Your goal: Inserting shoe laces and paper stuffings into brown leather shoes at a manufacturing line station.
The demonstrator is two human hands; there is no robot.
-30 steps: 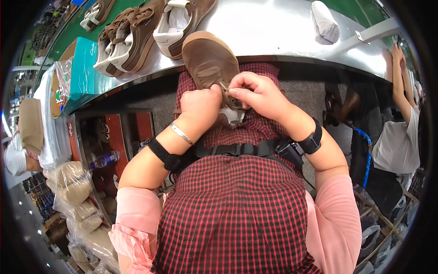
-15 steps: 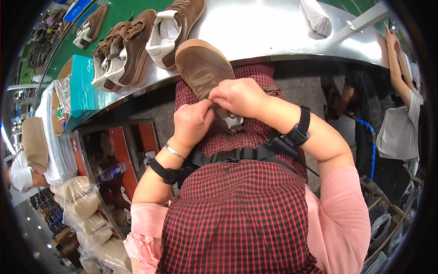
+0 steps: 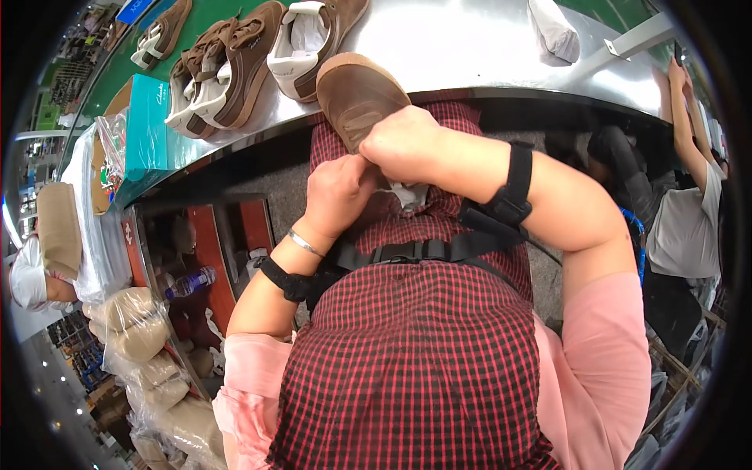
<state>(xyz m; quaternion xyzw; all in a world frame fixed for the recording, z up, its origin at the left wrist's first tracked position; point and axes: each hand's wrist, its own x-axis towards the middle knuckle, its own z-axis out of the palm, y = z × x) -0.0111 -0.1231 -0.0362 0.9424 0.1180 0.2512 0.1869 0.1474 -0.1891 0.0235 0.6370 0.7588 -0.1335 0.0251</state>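
Note:
A brown shoe (image 3: 362, 92) with a pale tan sole edge leans against the table edge over my lap, toe pointing away from me. White paper (image 3: 410, 196) shows at its opening, below my hands. My left hand (image 3: 337, 192) is closed in a pinch at the top of the shoe's lacing. Beside it, knuckles up, my right hand (image 3: 403, 145) is closed on the same spot. Both seem to grip the brown shoelace, though the strands between the fingers are mostly hidden.
More brown-and-white shoes (image 3: 249, 74) stand on the metal table (image 3: 446, 51), left of a white wrapped bundle (image 3: 554, 31). A teal box (image 3: 147, 125) sits at the left edge. Bagged beige items (image 3: 133, 321) are stacked beside a shelf holding a bottle (image 3: 192, 282). Another person (image 3: 685, 219) is at far right.
My right hand has turned knuckles-up and lifted slightly, with its elbow further out. Both hands stay together at the lacing. The view has shifted a little.

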